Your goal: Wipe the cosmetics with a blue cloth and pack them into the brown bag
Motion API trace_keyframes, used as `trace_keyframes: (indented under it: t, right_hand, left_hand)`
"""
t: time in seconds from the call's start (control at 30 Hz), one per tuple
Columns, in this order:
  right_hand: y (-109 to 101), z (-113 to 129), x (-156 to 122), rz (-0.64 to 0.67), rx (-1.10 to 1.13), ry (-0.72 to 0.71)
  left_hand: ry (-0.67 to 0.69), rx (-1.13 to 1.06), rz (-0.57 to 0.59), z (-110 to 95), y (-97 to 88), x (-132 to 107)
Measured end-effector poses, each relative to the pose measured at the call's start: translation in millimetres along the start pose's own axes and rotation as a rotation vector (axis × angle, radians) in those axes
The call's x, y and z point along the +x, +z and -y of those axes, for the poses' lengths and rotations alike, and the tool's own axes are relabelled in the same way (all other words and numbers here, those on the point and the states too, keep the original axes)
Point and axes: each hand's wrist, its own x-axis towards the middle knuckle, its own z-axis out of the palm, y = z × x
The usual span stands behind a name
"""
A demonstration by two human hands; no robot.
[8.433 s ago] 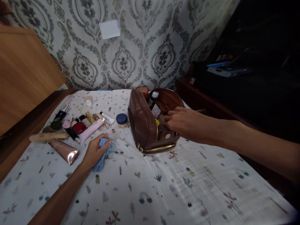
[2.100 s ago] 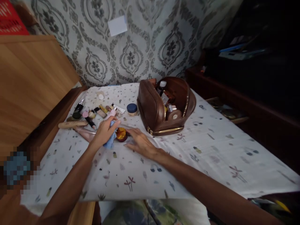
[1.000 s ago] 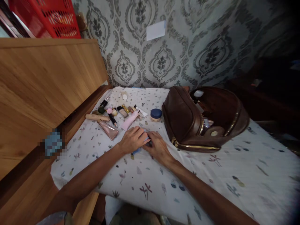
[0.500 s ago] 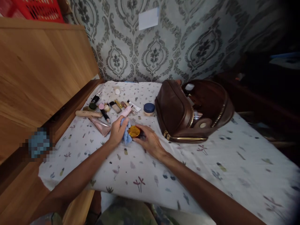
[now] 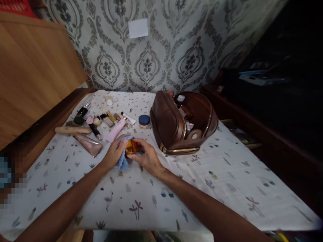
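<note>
Between my hands, above the patterned cloth, is a shiny amber-gold container (image 5: 130, 147), perhaps a jar; its exact kind does not show. My right hand (image 5: 149, 158) grips it from the right with thumb and fingers. My left hand (image 5: 114, 153) is closed on a light blue cloth (image 5: 123, 162), which presses against the container's left side. Just beyond my left hand lies a pink tube (image 5: 116, 129). A rose-coloured tube (image 5: 88, 144) rests farther left. The jar with a dark blue lid (image 5: 144, 121) stands behind my right hand.
An unzipped brown leather bag (image 5: 168, 122) with several items inside stands at the right. Several cosmetics, including a foundation bottle (image 5: 107, 120) and a beige stick-shaped item (image 5: 73, 130), lie at the left. A wooden cabinet (image 5: 37, 60) borders the table's left side.
The view has turned to the right, so everything sits farther left. The amber container has tilted in my right hand, and the blue cloth now wraps its left side, hanging lower.
</note>
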Motion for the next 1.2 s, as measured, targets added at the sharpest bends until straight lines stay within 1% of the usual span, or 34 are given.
trace_keyframes:
  t: [0.1, 0.23, 0.33, 0.43, 0.57, 0.63, 0.7, 0.8, 0.87, 0.9, 0.93, 1.0, 1.07, 1.13, 1.2]
  right_hand:
    - [1.1, -1.3, 0.3, -0.019, 0.072, -0.041]
    - [-0.1, -3.0, -0.1, -0.032, 0.002, -0.132]
    - [-0.8, -1.8, -1.0, -0.018, -0.069, -0.179]
    - [-2.1, 3.3, -2.3, 0.008, -0.144, -0.200]
    - [-4.7, 9.9, -3.2, 0.060, -0.213, -0.253]
    - [-4.3, 9.4, -2.9, 0.068, -0.193, -0.243]
    - [-1.8, 6.2, -1.9, 0.043, -0.103, -0.184]
    - [3.0, 1.4, 1.0, -0.025, 0.156, -0.012]
    - [4.5, 1.6, 3.7, -0.050, 0.326, 0.103]
    - [4.5, 3.0, 5.0, -0.056, 0.387, 0.145]
    - [3.9, 5.1, 6.1, -0.062, 0.433, 0.178]
    - [2.1, 10.0, 7.4, -0.079, 0.499, 0.242]
    - [0.3, 14.4, 7.6, -0.093, 0.566, 0.327]
    - [-0.8, 17.4, 7.0, -0.079, 0.640, 0.416]
    - [-1.3, 19.4, 6.5, -0.049, 0.690, 0.468]
  left_hand:
    - [-0.102, -0.087, 0.024, 2.4, -2.6, 2.0]
    - [-0.202, -0.199, 0.015, 14.9, -2.2, 4.3]
    - [-0.228, -0.296, -0.009, 20.9, -0.5, 5.1]
    - [-0.235, -0.349, 0.010, 19.1, -0.6, 5.5]
    - [-0.236, -0.300, -0.030, 15.5, -3.4, 6.5]
    - [-0.233, -0.287, -0.059, 16.6, -4.4, 6.9]
    - [-0.228, -0.297, -0.102, 19.1, -4.4, 7.0]
    - [-0.207, -0.297, -0.213, 21.9, -3.1, 6.7]
    - [-0.165, -0.278, -0.250, 21.2, -2.1, 5.9]
    - [-0.131, -0.269, -0.235, 20.0, -1.7, 5.1]
    - [-0.088, -0.258, -0.192, 18.4, -1.3, 4.0]
    - [0.005, -0.211, -0.059, 14.8, -0.8, 1.1]
    - [0.073, -0.100, 0.056, 12.1, -0.4, -1.9]
    - [0.091, 0.034, 0.096, 11.0, -0.4, -4.0]
    - [0.087, 0.129, 0.089, 11.1, -1.2, -4.9]
